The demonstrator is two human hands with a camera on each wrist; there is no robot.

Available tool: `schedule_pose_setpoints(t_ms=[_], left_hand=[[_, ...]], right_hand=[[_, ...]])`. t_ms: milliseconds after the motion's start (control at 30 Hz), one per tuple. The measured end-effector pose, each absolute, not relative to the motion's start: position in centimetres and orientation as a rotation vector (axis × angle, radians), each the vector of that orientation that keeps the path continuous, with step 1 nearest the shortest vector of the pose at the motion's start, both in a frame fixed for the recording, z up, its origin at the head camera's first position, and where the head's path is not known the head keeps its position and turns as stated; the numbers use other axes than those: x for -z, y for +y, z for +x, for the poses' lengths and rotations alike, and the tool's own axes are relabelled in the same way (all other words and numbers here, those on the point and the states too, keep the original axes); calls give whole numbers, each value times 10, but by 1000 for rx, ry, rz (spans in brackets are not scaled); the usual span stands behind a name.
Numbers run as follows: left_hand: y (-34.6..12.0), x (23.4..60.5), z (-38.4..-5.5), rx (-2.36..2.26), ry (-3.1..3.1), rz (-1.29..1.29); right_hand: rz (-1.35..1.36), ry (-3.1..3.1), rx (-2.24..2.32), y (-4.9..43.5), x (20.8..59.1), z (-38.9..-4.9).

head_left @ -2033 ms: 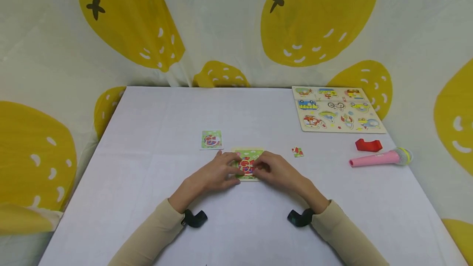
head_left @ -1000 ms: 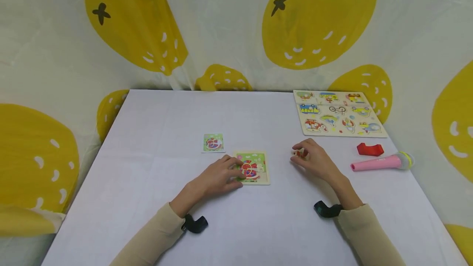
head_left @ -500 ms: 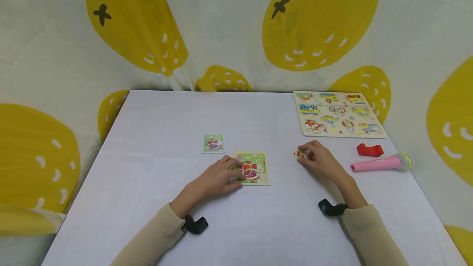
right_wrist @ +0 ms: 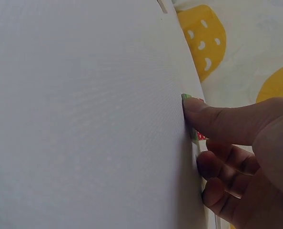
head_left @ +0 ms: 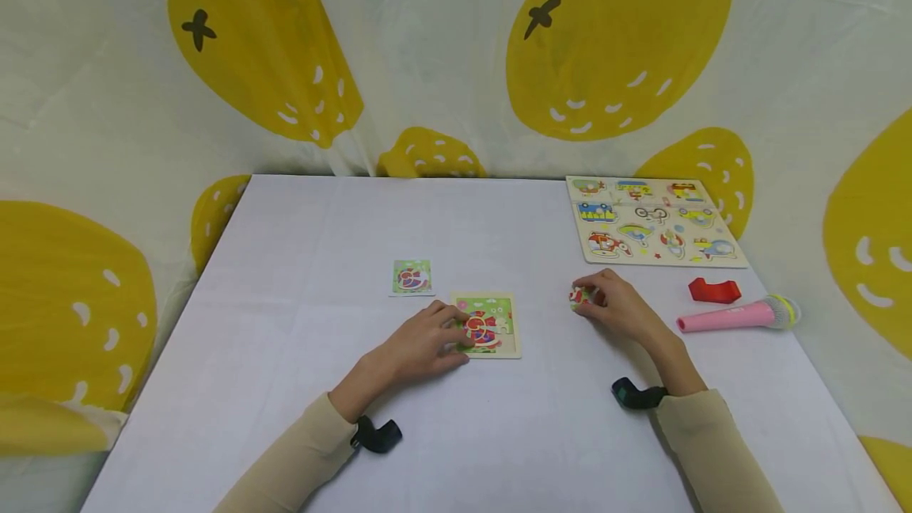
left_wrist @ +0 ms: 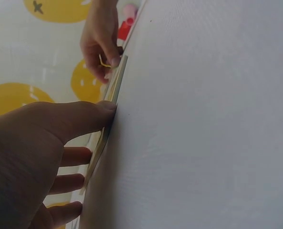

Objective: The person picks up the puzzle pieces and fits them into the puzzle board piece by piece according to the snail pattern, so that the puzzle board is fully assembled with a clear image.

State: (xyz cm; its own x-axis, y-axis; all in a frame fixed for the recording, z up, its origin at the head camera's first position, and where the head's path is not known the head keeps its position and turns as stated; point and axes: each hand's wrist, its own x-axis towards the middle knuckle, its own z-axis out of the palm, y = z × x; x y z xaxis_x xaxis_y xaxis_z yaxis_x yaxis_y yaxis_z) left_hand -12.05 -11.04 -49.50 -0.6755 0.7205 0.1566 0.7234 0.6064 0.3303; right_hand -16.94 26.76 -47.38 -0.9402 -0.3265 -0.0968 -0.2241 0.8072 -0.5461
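Note:
A small square jigsaw puzzle (head_left: 504, 328) in a pale wooden frame lies mid-table, showing a red and purple picture on green. My left hand (head_left: 426, 341) rests at its left side, fingers spread over the picture and thumb at the near edge; these fingers hide part of it. In the left wrist view the thumb (left_wrist: 91, 119) touches the frame's edge. To the right, my right hand (head_left: 614, 303) pinches a small green and red puzzle piece (head_left: 576, 297) between thumb and fingers. The right wrist view shows this piece (right_wrist: 194, 136) standing close over the table, partly covered by the thumb.
A square picture card (head_left: 412, 277) lies behind the left hand. At the back right is a wooden peg board (head_left: 655, 220) with vehicle shapes. A red curved block (head_left: 715, 290) and a pink toy microphone (head_left: 741, 313) lie beyond the right hand.
My right hand has left the puzzle, gone right and taken up the loose piece from the table, then turned it slightly. My left hand stays at the puzzle.

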Motion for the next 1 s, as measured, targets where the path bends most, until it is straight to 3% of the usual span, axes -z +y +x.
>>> schedule_pose_setpoints(t_ms=[1000], left_hand=[[-108, 496, -120, 596, -2817, -1251]], right_hand=[[-469, 2768, 1018, 243, 456, -164]])
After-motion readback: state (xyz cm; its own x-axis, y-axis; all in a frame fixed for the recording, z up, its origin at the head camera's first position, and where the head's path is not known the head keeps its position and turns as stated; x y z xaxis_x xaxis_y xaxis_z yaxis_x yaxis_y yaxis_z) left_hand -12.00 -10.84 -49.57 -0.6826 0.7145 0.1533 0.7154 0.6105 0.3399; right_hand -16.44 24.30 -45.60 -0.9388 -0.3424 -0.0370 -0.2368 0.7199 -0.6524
